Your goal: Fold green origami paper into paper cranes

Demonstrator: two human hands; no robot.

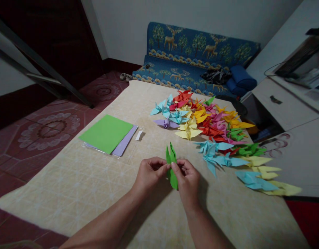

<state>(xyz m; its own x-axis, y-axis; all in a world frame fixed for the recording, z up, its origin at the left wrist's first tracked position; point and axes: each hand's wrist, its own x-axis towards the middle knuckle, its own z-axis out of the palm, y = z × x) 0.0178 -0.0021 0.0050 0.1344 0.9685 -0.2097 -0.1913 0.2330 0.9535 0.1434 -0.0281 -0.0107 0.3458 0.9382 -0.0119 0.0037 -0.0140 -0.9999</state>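
Note:
Between my two hands is a partly folded green origami paper (pixel 172 180), held upright above the table with two narrow points at its top. My left hand (pixel 151 172) pinches its left side between thumb and fingers. From the right, my right hand (pixel 186 176) grips the same piece, its thumb lying across the front. Left of my hands lies a stack of square paper, a green sheet (pixel 107 133) over a purple sheet (pixel 124 141). Many folded paper cranes (pixel 189 133) in several colours crowd the table's right side.
A patterned cream cloth covers the table (pixel 78 186). Beside the paper stack lies a small white piece (pixel 139 135). Behind the table stands a blue sofa (pixel 180 72) with a deer pattern. A white cabinet (pixel 286 103) is at the right, a metal ladder (pixel 42 77) at the left.

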